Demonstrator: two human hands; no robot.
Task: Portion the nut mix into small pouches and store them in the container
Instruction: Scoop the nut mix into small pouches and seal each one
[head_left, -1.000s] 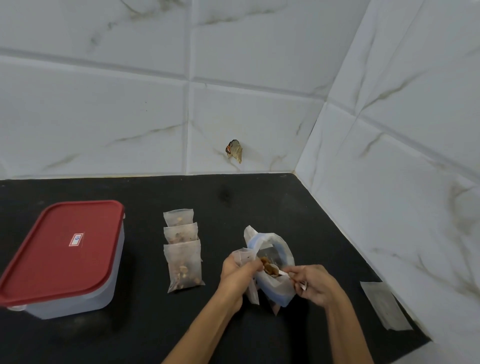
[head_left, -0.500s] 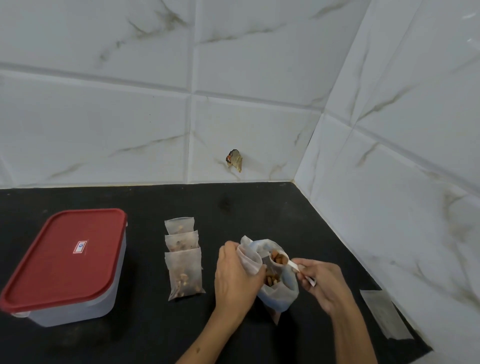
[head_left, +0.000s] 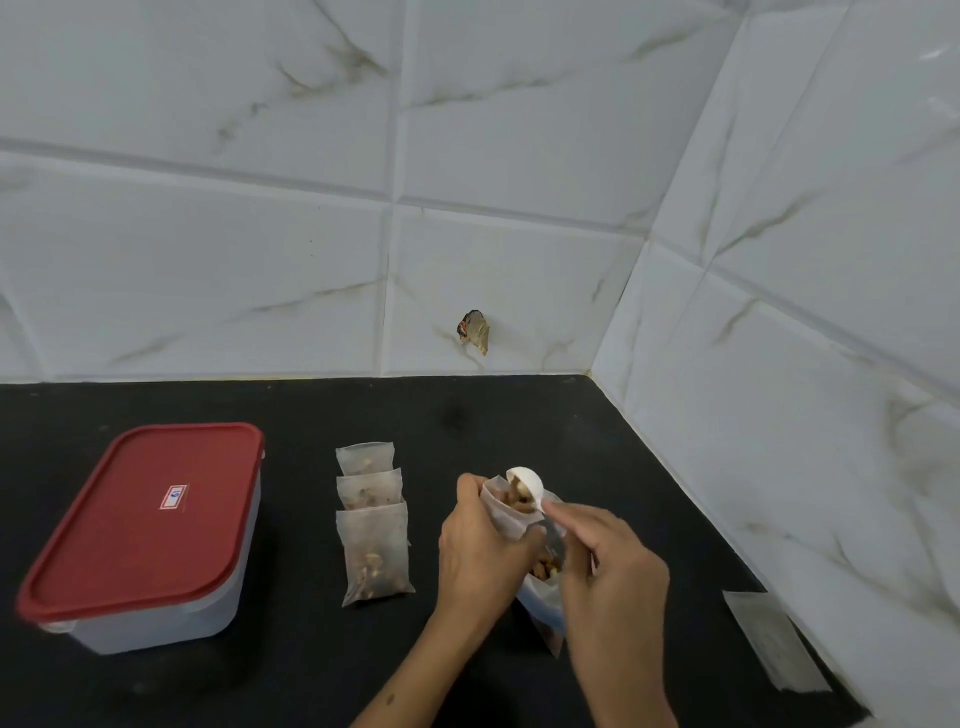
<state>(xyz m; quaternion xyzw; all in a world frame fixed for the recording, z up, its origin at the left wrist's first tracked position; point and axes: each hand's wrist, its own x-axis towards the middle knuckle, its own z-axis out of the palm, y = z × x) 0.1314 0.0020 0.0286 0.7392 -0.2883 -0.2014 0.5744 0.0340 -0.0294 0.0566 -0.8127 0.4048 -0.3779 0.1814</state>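
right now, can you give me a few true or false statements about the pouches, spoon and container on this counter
1. The red lid is on the container. True.
2. The right hand holds a white spoon tipped over the small pouch. True.
3. Five filled pouches lie between the container and the hands. False: three filled pouches lie there, overlapping in a row.
4. The left hand rests flat on the counter. False: it grips the small pouch, holding it up for the spoon.
5. An empty pouch lies by the right wall. True.
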